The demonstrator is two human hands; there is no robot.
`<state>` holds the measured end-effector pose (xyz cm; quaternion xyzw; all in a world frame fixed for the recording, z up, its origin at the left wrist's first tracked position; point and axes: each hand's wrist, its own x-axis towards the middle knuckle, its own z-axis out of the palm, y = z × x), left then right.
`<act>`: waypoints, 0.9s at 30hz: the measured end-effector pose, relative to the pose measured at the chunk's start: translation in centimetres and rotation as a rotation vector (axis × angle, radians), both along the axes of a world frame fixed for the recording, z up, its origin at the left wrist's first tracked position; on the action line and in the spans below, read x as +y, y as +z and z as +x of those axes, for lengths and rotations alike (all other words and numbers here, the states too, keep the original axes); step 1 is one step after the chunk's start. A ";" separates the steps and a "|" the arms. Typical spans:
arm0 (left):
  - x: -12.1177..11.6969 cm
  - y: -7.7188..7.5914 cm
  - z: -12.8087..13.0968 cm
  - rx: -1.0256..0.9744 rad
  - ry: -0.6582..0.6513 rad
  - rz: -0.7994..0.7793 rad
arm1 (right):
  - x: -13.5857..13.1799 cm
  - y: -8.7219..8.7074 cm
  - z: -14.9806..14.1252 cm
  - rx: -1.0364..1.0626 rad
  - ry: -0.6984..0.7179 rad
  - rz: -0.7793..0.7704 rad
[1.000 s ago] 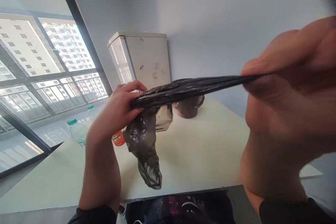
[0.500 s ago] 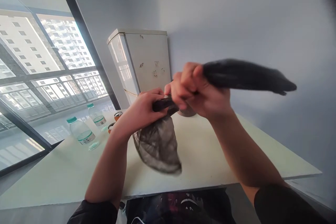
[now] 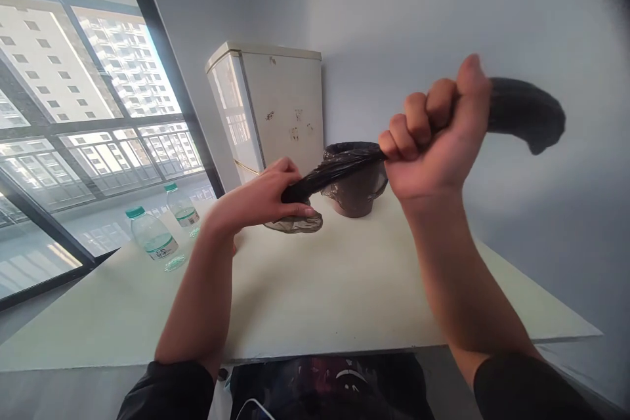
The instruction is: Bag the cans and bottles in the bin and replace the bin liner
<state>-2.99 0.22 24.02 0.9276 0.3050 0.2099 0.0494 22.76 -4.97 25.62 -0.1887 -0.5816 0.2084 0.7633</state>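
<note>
A black plastic garbage bag [image 3: 339, 167] is twisted into a band and stretched between my two hands above the table. My left hand [image 3: 260, 193] grips one end between thumb and fingers, and a thin see-through flap of it hangs below. My right hand [image 3: 433, 134], held higher, is wrapped in a fist round the other part. A thick bunched length sticks out beyond the thumb, bending down at its tip. Behind the band stands a brown bin [image 3: 354, 202] lined with a dark bag, partly hidden by what I hold.
Two clear plastic bottles with green caps, a nearer bottle [image 3: 153, 236] and a farther bottle [image 3: 182, 210], stand at the left of the pale table [image 3: 335, 302]. A white fridge [image 3: 285, 105] is behind the table, with windows left and a wall right.
My right hand has moved right and up, away from the left, drawing the garbage bag out between them. The hanging flap has shrunk upward. More of the bin shows.
</note>
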 end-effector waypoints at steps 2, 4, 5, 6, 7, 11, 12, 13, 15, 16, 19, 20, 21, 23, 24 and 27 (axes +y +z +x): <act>-0.6 -0.1 0.2 -0.161 -0.013 0.060 | 0.4 -0.4 -1.2 0.006 0.090 0.040; -1.8 -0.3 1.2 -0.293 -0.063 0.047 | 0.5 -0.9 -2.8 0.031 0.206 0.087; -2.4 -0.6 1.8 -0.335 -0.090 0.026 | 0.4 -1.2 -3.6 0.021 0.249 0.095; -3.0 -0.9 2.6 -0.372 -0.109 0.008 | 0.2 -1.4 -4.3 -0.014 0.282 0.090; -3.5 -1.2 3.4 -0.400 -0.122 -0.007 | -0.1 -1.5 -4.8 -0.073 0.317 0.073; -4.2 -1.6 5.0 -0.335 -0.213 -0.063 | -1.6 -1.1 -4.0 -0.219 0.452 -0.016; -4.0 -1.5 4.9 -0.275 -0.250 -0.083 | -1.8 -0.7 -3.2 -0.201 0.443 -0.016; -3.8 -1.2 4.6 -0.220 -0.280 -0.102 | -2.0 -0.3 -2.1 -0.171 0.409 -0.010; -3.2 -0.6 3.6 -0.149 -0.300 -0.153 | -2.1 0.6 0.1 -0.098 0.309 0.005; -2.9 -0.3 3.0 -0.134 -0.289 -0.189 | -2.1 1.0 1.3 -0.060 0.253 0.013; -2.1 0.2 1.5 -0.130 -0.226 -0.308 | -1.9 1.8 4.1 0.004 0.079 0.042; -1.9 0.3 1.1 -0.124 -0.213 -0.338 | -1.7 1.9 4.8 0.013 0.027 0.062; -1.8 0.4 0.8 -0.113 -0.207 -0.355 | -1.5 1.9 5.4 0.013 -0.013 0.084; -1.5 0.5 0.4 -0.089 -0.214 -0.352 | -0.9 1.8 6.1 0.004 -0.052 0.125; -1.3 0.6 0.3 -0.088 -0.221 -0.335 | -0.6 1.6 6.2 -0.003 -0.066 0.148; -0.9 0.6 0.2 -0.114 -0.250 -0.290 | 0.2 1.0 5.3 -0.016 -0.120 0.226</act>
